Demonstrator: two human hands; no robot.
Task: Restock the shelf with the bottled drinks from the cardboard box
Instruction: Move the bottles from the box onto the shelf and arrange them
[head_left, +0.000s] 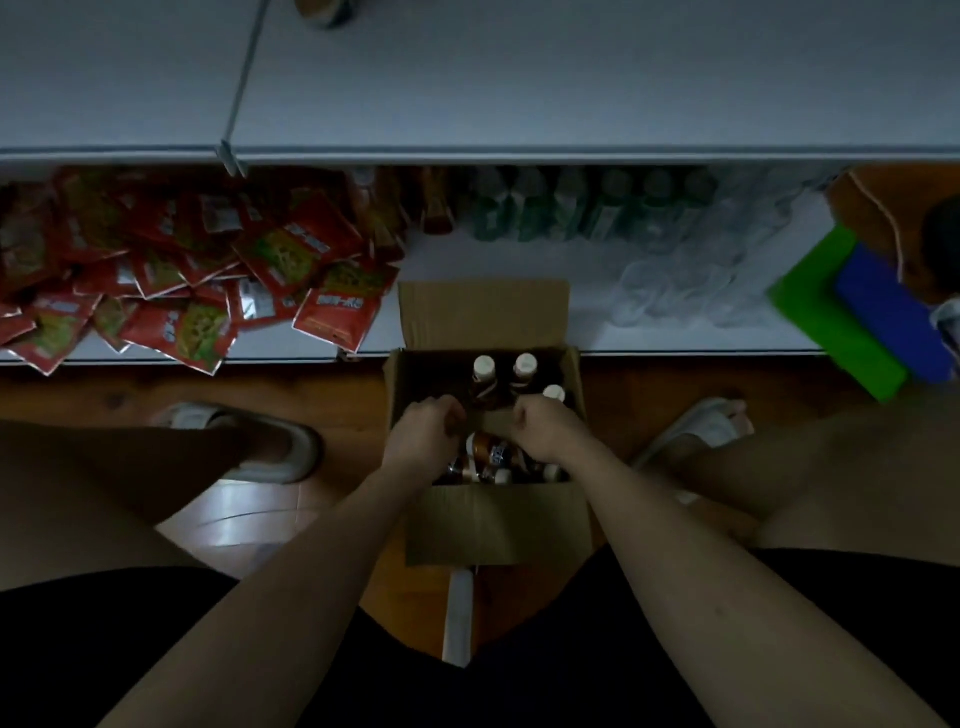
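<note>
An open cardboard box (498, 525) stands on the wooden floor against the low white shelf (509, 265). Three brown bottles with white caps (484, 366) stand upright at its far side. An orange-labelled bottle (488, 454) lies on its side nearer me, among others. My left hand (423, 434) and my right hand (548, 428) are both inside the box with fingers curled. Each seems to grip one end of a tan cardboard strip (491, 414) that spans the box above the lying bottle.
On the shelf stand brown bottles (436, 202), a row of green bottles (571, 208) and clear bottles (675, 280). Red snack packets (182, 260) pile up at the left. Green and blue blocks (831, 322) lie at the right. My slippered feet (260, 441) flank the box.
</note>
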